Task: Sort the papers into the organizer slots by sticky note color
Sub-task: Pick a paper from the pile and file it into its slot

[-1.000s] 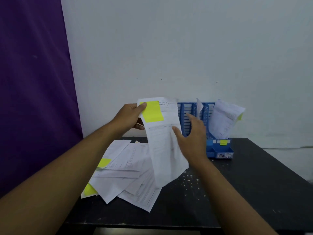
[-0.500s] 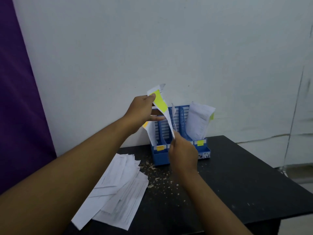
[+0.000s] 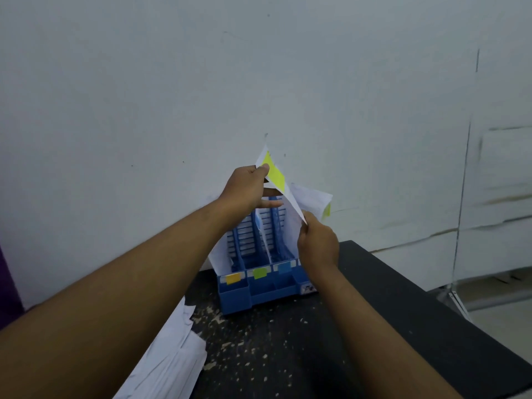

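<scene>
Head view: the left hand pinches the top corner of a white paper beside its yellow sticky note. The right hand pinches the lower edge, holding the sheet above the blue organizer at frame centre. An orange tab, green tab and blue tab mark its front. Any print is too blurred to read. A loose pile of sheets lies lower left on the speckled black table, before a pale wall.

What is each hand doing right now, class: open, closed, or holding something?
Left hand: pinching the top of the yellow-noted paper.
Right hand: pinching the same paper's lower edge.
</scene>
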Action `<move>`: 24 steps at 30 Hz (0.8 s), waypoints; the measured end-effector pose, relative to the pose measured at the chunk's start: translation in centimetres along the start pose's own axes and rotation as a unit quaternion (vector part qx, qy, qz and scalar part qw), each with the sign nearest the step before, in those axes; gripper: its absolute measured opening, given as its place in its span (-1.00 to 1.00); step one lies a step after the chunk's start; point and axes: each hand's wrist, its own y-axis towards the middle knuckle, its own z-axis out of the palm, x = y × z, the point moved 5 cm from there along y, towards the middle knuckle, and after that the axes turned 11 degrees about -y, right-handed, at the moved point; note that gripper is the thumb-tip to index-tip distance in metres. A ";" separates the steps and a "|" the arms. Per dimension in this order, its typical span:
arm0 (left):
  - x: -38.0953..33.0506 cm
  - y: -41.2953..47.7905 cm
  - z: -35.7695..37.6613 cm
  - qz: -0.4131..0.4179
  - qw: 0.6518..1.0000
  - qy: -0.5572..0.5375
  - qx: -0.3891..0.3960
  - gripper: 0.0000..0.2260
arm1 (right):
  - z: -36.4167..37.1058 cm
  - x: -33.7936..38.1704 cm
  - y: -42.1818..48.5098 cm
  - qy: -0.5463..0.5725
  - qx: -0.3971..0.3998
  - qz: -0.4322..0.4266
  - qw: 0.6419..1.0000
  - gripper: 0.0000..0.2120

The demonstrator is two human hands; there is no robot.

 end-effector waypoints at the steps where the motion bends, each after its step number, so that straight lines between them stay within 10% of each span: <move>1: 0.4 1.1 0.5 -0.001 1.000 0.001 0.006 -0.68 | 0.6 -0.7 0.8 0.007 -0.003 0.004 1.000 -0.71; 24: 10.8 7.1 -0.8 -0.040 0.998 0.045 0.035 -0.71 | 14.3 -6.0 4.2 0.081 0.168 0.142 0.972 -0.80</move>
